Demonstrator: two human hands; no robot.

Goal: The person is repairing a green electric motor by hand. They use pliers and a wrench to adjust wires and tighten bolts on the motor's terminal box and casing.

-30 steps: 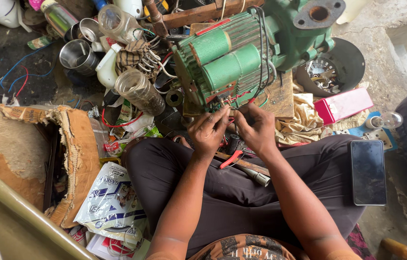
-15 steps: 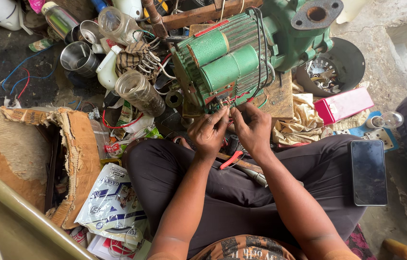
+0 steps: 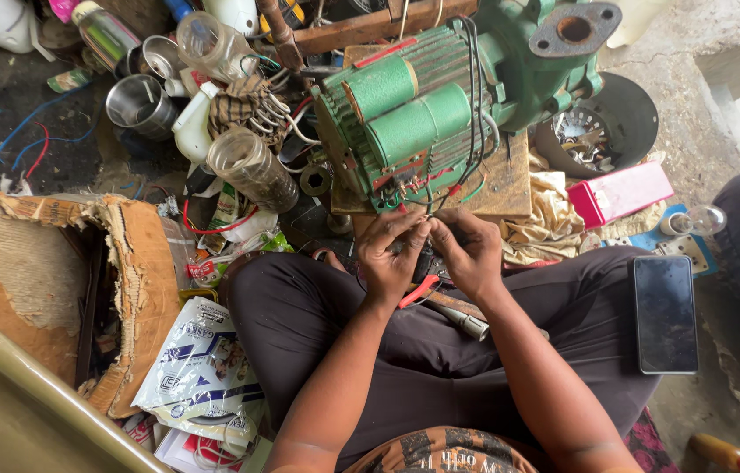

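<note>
Green cast metal fills the upper middle of the view: a water pump motor (image 3: 440,105) lies on a wooden board (image 3: 497,180) set on the floor, its ribbed body and two green cylinders facing up. Thin red, black and green wires (image 3: 427,188) hang from its near end towards the seated person's lap.

Both hands meet just below that near end, close to the board's near edge. The left hand (image 3: 387,258) and the right hand (image 3: 468,254) have their fingertips pinched together around something small and dark at the wire ends; what exactly sits in each grip cannot be told, since the fingers cover it. The two hands touch each other at the fingertips.

Red-handled pliers (image 3: 418,291) rest on the person's dark trousers just under the hands, beside a metal tool shaft (image 3: 466,324). A black phone (image 3: 665,314) lies on the right knee.

Near the board's right side lie a crumpled cloth (image 3: 554,215) and a pink box (image 3: 620,194). To the left stand a clear plastic jar (image 3: 252,166) and a steel cup (image 3: 138,105), with a torn cardboard box (image 3: 55,280) further left on the floor.
</note>
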